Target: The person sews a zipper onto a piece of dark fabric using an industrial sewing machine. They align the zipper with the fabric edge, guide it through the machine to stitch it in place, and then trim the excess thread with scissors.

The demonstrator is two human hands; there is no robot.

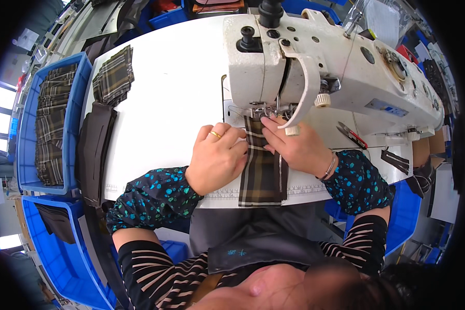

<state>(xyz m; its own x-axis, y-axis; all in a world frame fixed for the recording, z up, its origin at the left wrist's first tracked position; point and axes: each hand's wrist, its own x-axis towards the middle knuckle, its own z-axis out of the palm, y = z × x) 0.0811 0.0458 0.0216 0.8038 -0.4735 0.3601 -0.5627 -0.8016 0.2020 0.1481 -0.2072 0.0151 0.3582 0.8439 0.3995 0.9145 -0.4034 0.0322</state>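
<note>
A strip of dark plaid fabric [258, 181] runs from the sewing machine's presser foot [263, 111] toward me, over the table's front edge. Along its right side lies a narrow strip with a light line, perhaps a zipper [280, 178]. My left hand [217, 157], a ring on one finger, is closed with curled fingers at the fabric's left edge, pinching it. My right hand [300, 147] rests on the fabric's right side, fingers stretched out flat and pointing at the presser foot. The needle's tip is too small to make out.
The white sewing machine [341, 64] spans the back and right of the white table [160, 77]. Red-handled snips [352, 136] and dark strips [396, 160] lie right. At left are stacked plaid pieces [113, 75], dark folded fabric [95, 150] and blue bins [28, 121].
</note>
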